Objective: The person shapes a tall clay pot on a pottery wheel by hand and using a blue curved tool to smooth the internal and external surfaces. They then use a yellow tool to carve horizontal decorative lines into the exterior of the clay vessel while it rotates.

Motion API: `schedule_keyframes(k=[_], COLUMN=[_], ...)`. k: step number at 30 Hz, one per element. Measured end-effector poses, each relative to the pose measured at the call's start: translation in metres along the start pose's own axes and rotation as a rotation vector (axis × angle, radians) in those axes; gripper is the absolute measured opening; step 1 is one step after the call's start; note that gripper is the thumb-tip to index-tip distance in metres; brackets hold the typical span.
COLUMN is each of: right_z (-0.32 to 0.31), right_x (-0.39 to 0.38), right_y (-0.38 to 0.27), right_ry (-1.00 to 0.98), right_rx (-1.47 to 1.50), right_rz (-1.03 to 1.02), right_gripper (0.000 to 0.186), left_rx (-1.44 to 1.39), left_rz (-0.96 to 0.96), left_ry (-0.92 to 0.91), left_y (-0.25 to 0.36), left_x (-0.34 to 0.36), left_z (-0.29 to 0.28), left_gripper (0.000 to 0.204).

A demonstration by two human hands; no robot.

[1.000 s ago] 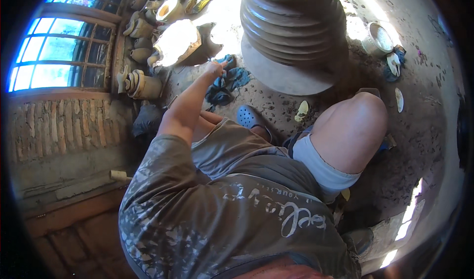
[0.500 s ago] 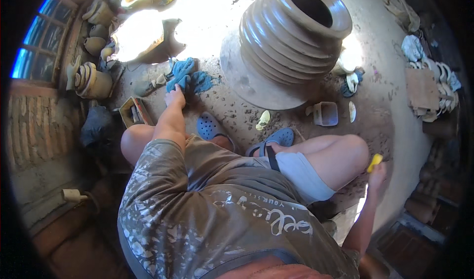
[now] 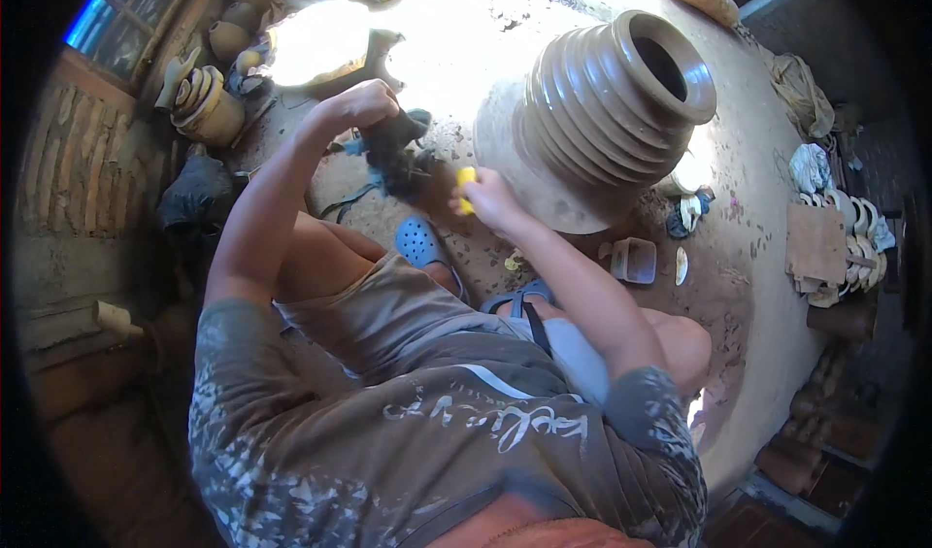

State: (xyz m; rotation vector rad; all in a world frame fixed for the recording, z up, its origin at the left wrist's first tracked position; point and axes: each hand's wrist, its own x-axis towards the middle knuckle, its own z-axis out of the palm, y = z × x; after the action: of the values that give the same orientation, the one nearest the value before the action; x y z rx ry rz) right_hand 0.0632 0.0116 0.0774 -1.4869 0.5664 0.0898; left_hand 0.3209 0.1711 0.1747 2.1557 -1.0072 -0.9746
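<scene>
Left hand (image 3: 367,106) gripped a dark cloth (image 3: 396,150), seemingly limp, light, best held bunched; right hand (image 3: 488,200) clutched a small yellow piece (image 3: 467,189), stiffness unclear.

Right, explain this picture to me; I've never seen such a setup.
There's no machine: these are a person's own bare hands. A wide fisheye camera worn on the head looks down, so straight edges bend toward the rim. The left hand grips a dark cloth, blurred here; the right hand holds a small yellow object. Ahead, a ridged pot stands on a round base. A plastic tub sits on the floor.
</scene>
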Motion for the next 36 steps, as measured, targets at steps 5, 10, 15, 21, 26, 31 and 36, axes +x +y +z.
schedule_keyframes(k=[5,10,15,21,26,31,36], right_z=[0.087,0.106,0.073,0.069,0.056,0.003,-0.054], right_x=[0.029,0.034,0.042,-0.012,-0.042,-0.1,-0.161], right_y=[-0.044,-0.027,0.018,-0.038,-0.037,-0.045,-0.069], right_ry=[-0.329,-0.09,-0.051,0.218,-0.071,-0.118,-0.026], right_rx=[0.815,0.688,0.177,-0.251,-0.418,0.2,0.37], right_rz=[-0.009,0.019,-0.213,-0.318,-0.429,-0.115,-0.037], right_gripper=[0.017,0.025,0.025,0.023,0.027,0.021,0.02], left_rx=[0.255,-0.346,-0.672,-1.037,-0.82,0.585,-0.316], left_rz=[0.319,0.301,0.061,-0.187,0.079,-0.175,0.08], left_ry=[0.316,0.622,0.412,0.548,0.622,0.813,0.065], left_y=[0.017,-0.022,0.011,0.034,-0.012,-0.001,0.103], left_x=[-0.066,-0.047,-0.047,-0.046,-0.01,-0.021,-0.071], left_z=[0.058,0.144,0.137,0.14,0.117,0.083,0.122], left_gripper=[0.038,0.041,0.039,0.047,0.047,0.055,0.049])
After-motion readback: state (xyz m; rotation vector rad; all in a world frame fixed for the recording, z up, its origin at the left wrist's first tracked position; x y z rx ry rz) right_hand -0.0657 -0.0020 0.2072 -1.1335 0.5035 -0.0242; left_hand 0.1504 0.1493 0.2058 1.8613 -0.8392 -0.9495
